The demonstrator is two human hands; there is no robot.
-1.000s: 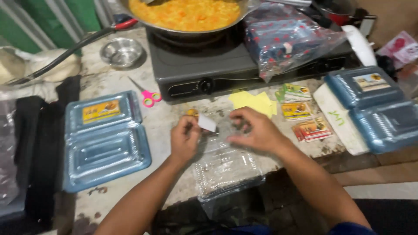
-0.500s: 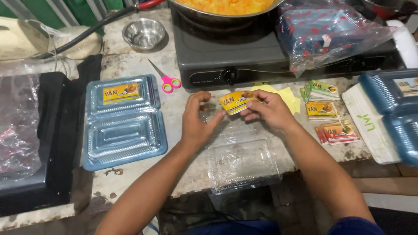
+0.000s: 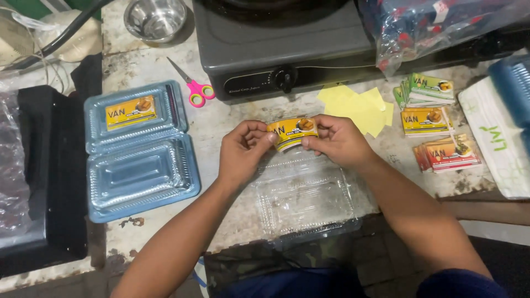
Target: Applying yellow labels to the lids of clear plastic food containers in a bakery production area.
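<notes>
step: peeling yellow label [image 3: 292, 132] | left hand [image 3: 243, 150], right hand [image 3: 338, 140] both pinch it over clear container [image 3: 303, 198] at counter's front edge | next: needs clean, flat placement on lid

Worn stone counter [image 3: 165, 232], perhaps brick floor [image 3: 381, 232]

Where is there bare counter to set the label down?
Bare counter lies between the blue tray and the left hand, below the scissors. Right of the right hand, yellow papers and label stacks crowd it.
</notes>
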